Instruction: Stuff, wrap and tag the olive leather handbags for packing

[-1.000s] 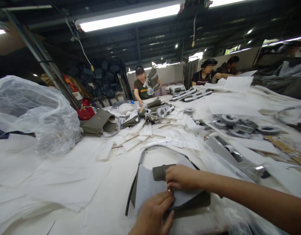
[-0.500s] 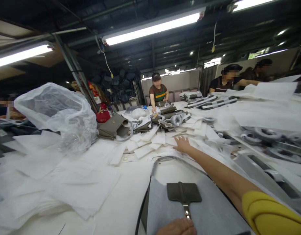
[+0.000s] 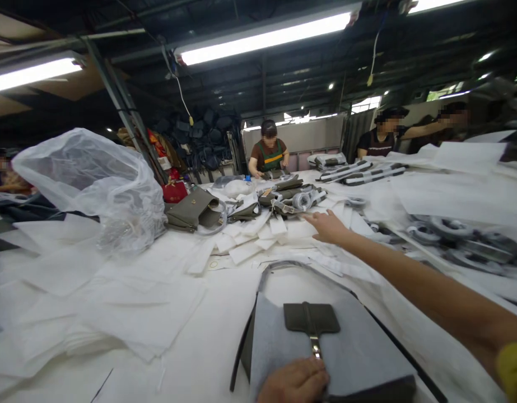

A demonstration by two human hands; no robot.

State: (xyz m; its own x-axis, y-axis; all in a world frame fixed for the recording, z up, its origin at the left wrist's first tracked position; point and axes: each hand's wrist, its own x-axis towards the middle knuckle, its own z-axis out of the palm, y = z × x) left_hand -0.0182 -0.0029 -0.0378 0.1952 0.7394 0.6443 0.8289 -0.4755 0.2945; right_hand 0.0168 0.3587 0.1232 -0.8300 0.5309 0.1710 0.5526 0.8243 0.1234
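A handbag (image 3: 346, 350) lies in front of me, its front covered by a pale grey-white sheet and its wrapped handle (image 3: 264, 272) arching away from me. On the sheet rests the bag's olive closure strap (image 3: 312, 318), with a wide flat end and a shiny metal fitting (image 3: 316, 348). My left hand (image 3: 294, 382) is closed around the strap just below that fitting; part of its grip is hidden. Stretched far forward, my right hand (image 3: 329, 225) has its fingers extended over the white paper pieces (image 3: 256, 242), close to the pile of olive bags (image 3: 289, 196).
Large white sheets (image 3: 127, 313) spread across the left of the table. Behind them stands a clear plastic bag (image 3: 127, 196), beside an open olive handbag (image 3: 193, 210). Wrapped grey rings (image 3: 455, 229) lie at right. Across the table a co-worker (image 3: 269, 151) handles something; others are at the far right.
My right hand has moved farther forward and slightly right, toward the bag pile. The left hand stays at the strap. The co-worker opposite has drawn an arm back from the pile.
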